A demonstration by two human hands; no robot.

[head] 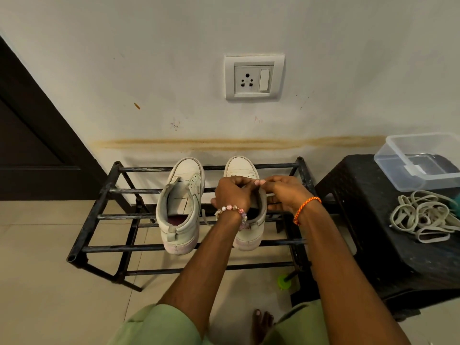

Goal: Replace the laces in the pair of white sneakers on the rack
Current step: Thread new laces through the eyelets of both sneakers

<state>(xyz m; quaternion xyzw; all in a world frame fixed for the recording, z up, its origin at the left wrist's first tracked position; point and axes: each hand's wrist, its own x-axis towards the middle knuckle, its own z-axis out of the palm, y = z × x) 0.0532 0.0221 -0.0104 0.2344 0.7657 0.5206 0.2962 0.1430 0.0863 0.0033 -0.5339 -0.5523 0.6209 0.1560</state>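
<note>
Two white sneakers stand side by side on a black metal rack [104,216], toes toward the wall. The left sneaker [180,207] has no lace and its tongue is open. Over the right sneaker [245,235] both my hands work at the tongue and eyelets. My left hand [232,192], with a bead bracelet, curls its fingers round the shoe's upper. My right hand [283,192], with an orange thread band, pinches something small at the shoe's top; my fingers hide what it is. A pile of pale laces [423,215] lies on a black stool [378,245] to the right.
A clear plastic box [420,160] sits at the back of the stool. The wall behind holds a socket plate [254,77]. A dark door frame [42,135] is at the left. My bare foot [261,324] rests on the tiled floor.
</note>
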